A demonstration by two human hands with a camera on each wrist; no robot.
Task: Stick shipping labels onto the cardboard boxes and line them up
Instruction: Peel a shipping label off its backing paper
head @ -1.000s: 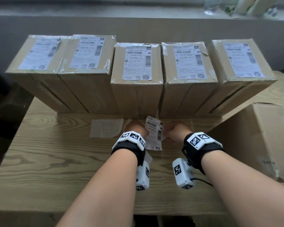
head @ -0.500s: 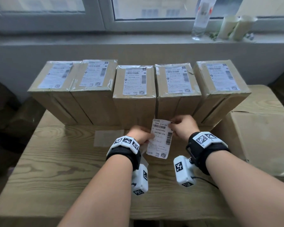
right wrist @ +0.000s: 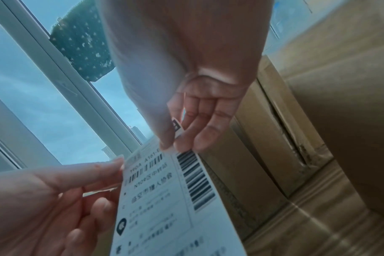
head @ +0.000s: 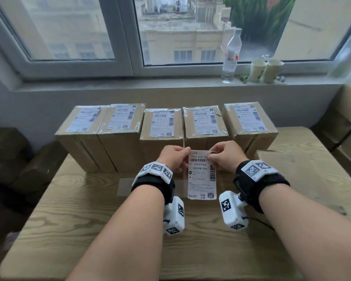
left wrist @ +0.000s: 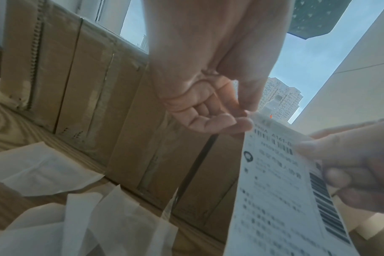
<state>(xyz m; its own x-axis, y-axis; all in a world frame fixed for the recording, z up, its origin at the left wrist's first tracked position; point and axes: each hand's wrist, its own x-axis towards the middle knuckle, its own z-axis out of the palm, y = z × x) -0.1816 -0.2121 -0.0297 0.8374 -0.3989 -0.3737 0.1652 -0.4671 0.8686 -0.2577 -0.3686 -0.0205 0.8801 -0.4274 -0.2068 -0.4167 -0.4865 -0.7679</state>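
We hold the label [head: 202, 175] upright, its long axis vertical: left hand [head: 173, 159] pinches its top-left corner, right hand [head: 226, 158] its top-right. The unlabelled box [head: 312, 179] lies to our right on the desk [head: 69, 220], nearer the right hand.

counter [head: 73, 216]: wood-grain, stood below window sill | sill [head: 130, 83]: carried clear plastic bottle [head: 231, 55], upright, right of centre | two paper cups [head: 265, 71]: side by side, touching, just right of bottle | window [head: 118, 33]: showed buildings outside
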